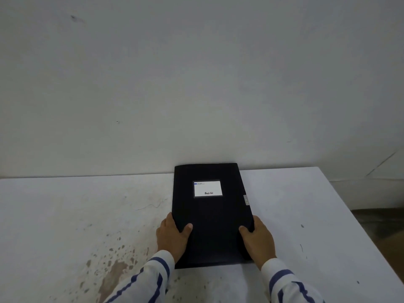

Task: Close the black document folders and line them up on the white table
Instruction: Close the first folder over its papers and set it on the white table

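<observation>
Head view: closed black folder (212,215) lies flat at frame centre on the white table (295,204), far edge touching the wall (196,73), bare tabletop open on both sides and the table's right edge running toward the lower right. Left hand (172,236) and right hand (258,239) clasp the folder's side edges, thumbs on the cover. Brown stains (113,267) mark the lower-left surface; striped sleeves (144,281) at bottom.

- The folder (213,215) lies flat and closed on the surface (65,215), right of the middle.
- Its far edge reaches the wall (196,84) behind the surface.
- A label (208,188) sits on the cover's far half.
- A clasp (246,200) sits on its right edge.
- My left hand (172,237) grips the folder's left edge near me; my right hand (258,240) grips the right edge.
</observation>
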